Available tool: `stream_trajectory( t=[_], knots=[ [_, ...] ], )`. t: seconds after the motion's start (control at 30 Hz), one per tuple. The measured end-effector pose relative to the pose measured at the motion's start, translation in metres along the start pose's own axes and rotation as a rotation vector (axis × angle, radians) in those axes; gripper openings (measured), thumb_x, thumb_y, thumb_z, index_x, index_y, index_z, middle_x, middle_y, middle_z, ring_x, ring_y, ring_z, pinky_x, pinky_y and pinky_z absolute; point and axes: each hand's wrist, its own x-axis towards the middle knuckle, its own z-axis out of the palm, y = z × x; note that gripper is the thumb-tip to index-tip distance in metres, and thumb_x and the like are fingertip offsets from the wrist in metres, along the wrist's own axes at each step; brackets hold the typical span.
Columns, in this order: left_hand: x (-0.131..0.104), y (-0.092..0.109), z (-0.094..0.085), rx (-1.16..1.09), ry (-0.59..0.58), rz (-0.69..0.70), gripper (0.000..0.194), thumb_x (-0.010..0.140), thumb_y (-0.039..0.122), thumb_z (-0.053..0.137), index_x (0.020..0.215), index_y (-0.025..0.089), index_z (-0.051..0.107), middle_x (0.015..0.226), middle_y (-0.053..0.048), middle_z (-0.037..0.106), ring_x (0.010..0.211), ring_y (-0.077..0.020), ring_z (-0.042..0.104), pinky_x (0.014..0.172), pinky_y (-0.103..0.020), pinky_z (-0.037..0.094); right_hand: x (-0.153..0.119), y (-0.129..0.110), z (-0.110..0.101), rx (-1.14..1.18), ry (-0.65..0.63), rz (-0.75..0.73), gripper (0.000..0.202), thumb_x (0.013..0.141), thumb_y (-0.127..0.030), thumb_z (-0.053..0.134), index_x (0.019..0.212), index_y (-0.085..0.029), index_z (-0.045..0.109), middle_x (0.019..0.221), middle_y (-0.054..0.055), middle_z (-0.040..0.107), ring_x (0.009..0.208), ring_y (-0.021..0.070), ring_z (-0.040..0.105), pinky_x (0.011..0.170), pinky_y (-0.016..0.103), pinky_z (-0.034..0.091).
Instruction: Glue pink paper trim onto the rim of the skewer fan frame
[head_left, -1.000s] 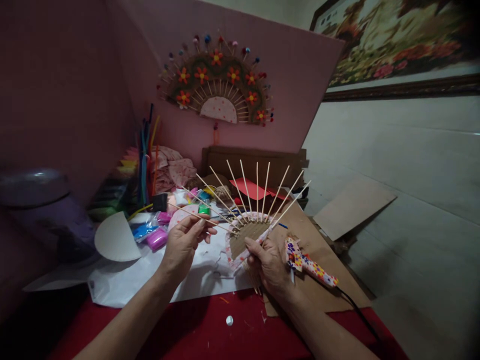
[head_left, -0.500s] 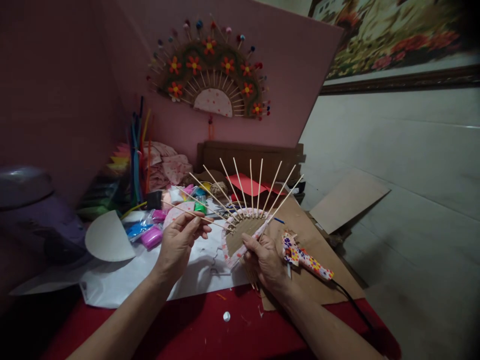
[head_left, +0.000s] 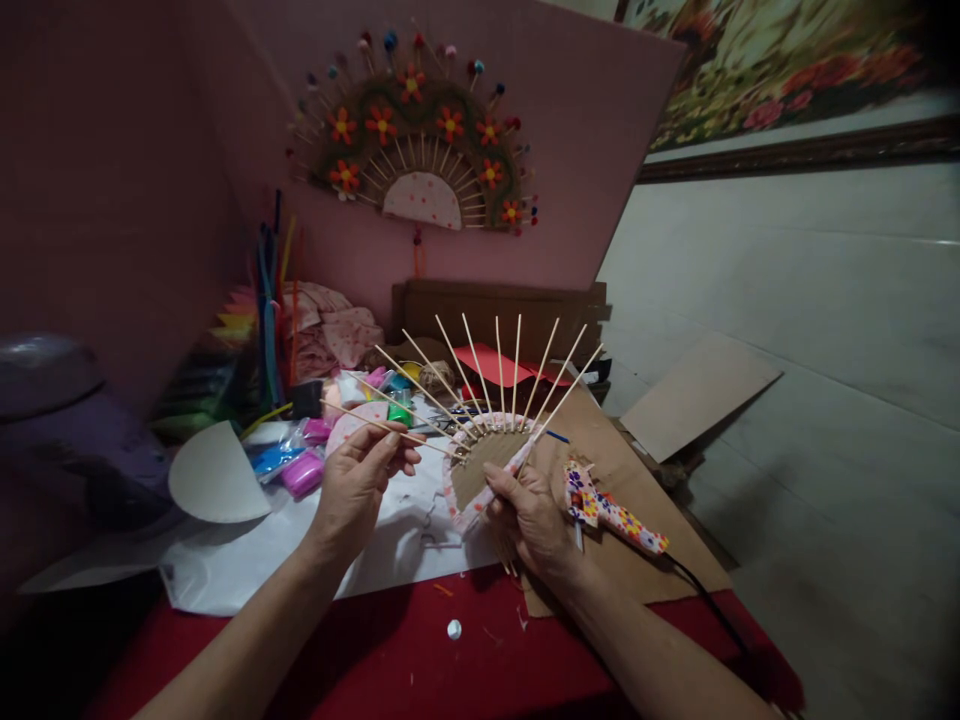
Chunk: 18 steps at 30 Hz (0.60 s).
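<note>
Currently, little altered over the last second: our view has shifted slightly, while both hands keep the same hold. We judge this a steadying pause.

Half-round cardboard piece [head_left: 484, 475], spotted border: between our two grips, tilted; its straight edge is clamped between thumb and fingers of our right grip [head_left: 532, 515].

Outermost stick [head_left: 341, 410]: pinched in our left grip [head_left: 364, 480], its inner end at the piece's curved edge. Other sticks [head_left: 517, 370]: fanned beyond the grips.

Flower-patterned tool [head_left: 615, 517], apparently a glue gun: just right of the right grip, on a cardboard sheet [head_left: 592, 450].

White sheet [head_left: 225, 580]: under and left of the left grip, bearing bright packets [head_left: 304, 473].

Table [head_left: 375, 660], red-covered: below both grips; small white disc [head_left: 454, 630] upon it, nearer us.

Room: decorated fan [head_left: 420, 190] on a pink panel [head_left: 592, 110] beyond the grips; framed picture [head_left: 810, 80] far right.
</note>
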Motion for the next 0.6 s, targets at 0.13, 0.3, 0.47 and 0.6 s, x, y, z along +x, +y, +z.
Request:
stream_trajectory(
  t=[0.13,0.3,0.47,0.6],
  knots=[
    [0.0002,0.0001,0.0004,0.002,0.002,0.002,0.010,0.077,0.020,0.057,0.084,0.013,0.059,0.079,-0.006,0.065,0.063,-0.0122,0.058,0.056,-0.024,0.043,-0.0006,-0.0008,0.0020,0.023,0.018,0.007,0.027,0.065,-0.027,0.071,0.059,-0.017,0.047,0.044,-0.009,0.043,0.036,0.0023,0.032,0.034,0.014,0.025],
    [-0.0004,0.0010,0.0007,-0.005,0.011,-0.005,0.011,0.075,0.021,0.059,0.083,0.014,0.059,0.078,-0.006,0.065,0.062,-0.0122,0.058,0.056,-0.024,0.043,-0.0015,-0.0021,0.0040,0.010,0.044,0.019,0.027,0.063,-0.028,0.072,0.060,-0.017,0.048,0.045,-0.009,0.044,0.036,0.0022,0.034,0.035,0.013,0.026],
    [-0.0008,0.0015,0.0013,-0.010,0.016,-0.005,0.011,0.074,0.021,0.060,0.082,0.014,0.060,0.078,-0.006,0.065,0.061,-0.0122,0.058,0.056,-0.024,0.043,-0.0010,-0.0009,0.0033,0.009,0.053,0.005,0.027,0.063,-0.028,0.072,0.060,-0.017,0.047,0.045,-0.008,0.044,0.037,0.0031,0.035,0.036,0.014,0.028],
    [-0.0004,0.0005,0.0010,-0.017,0.021,-0.006,0.012,0.073,0.022,0.060,0.082,0.014,0.060,0.076,-0.005,0.065,0.061,-0.0127,0.058,0.056,-0.025,0.043,0.0001,0.0004,0.0009,-0.008,0.033,0.016,0.028,0.064,-0.028,0.071,0.059,-0.017,0.046,0.044,-0.009,0.042,0.035,0.0025,0.032,0.035,0.015,0.025]
  ],
)
